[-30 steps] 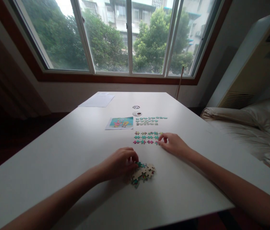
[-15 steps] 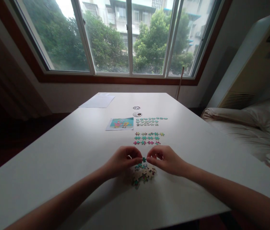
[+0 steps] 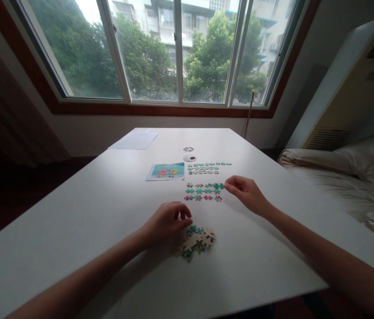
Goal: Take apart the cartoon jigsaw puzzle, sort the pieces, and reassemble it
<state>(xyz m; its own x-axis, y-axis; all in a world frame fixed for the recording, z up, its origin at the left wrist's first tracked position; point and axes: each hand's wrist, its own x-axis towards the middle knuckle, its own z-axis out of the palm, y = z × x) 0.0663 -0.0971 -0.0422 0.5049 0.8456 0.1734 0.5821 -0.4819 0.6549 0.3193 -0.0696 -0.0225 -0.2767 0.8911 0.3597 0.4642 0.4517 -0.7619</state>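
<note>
My right hand (image 3: 244,192) pinches a green jigsaw piece (image 3: 219,186) at the right end of the sorted jigsaw pieces (image 3: 203,191), which lie in short rows on the white table (image 3: 100,212). Between its fingertips and the row, the piece hides part of what lies under it. My left hand (image 3: 170,220) hovers beside the loose pile of jigsaw pieces (image 3: 198,243), thumb and fingers curved and apart with nothing between them. Many pieces in that pile show their plain beige backs; others show green.
Beyond the rows lie more lined-up green and pale pieces (image 3: 204,168), a cartoon picture sheet (image 3: 166,171) and two small round items (image 3: 190,158). White paper (image 3: 134,139) rests at the far left corner. A sofa (image 3: 336,177) stands to the right, below a window (image 3: 180,53) wall.
My right hand has carried the green jigsaw piece from above the pile, forward and right to the rows. My left hand has let go of it and shifted slightly left.
</note>
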